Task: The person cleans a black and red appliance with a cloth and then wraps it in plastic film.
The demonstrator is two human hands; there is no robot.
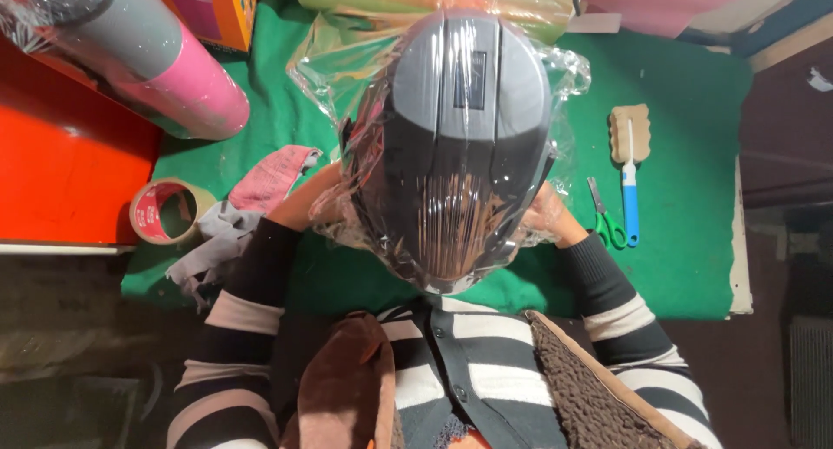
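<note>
A grey and black motorcycle helmet [451, 145] wrapped in clear plastic film [334, 63] stands in front of me on the green felt table [685, 241]. My left hand [308, 197] presses against its left side, mostly hidden behind the film. My right hand [548, 216] holds its right side under crinkled film. Both hands grip the helmet through the wrap.
A tape roll [163, 211] and grey and pink rags [252, 206] lie at the left. Green scissors [606, 216] and a blue-handled sponge brush [630, 167] lie at the right. A large pink and grey film roll [147, 54] rests at the back left, beside an orange box [213, 11].
</note>
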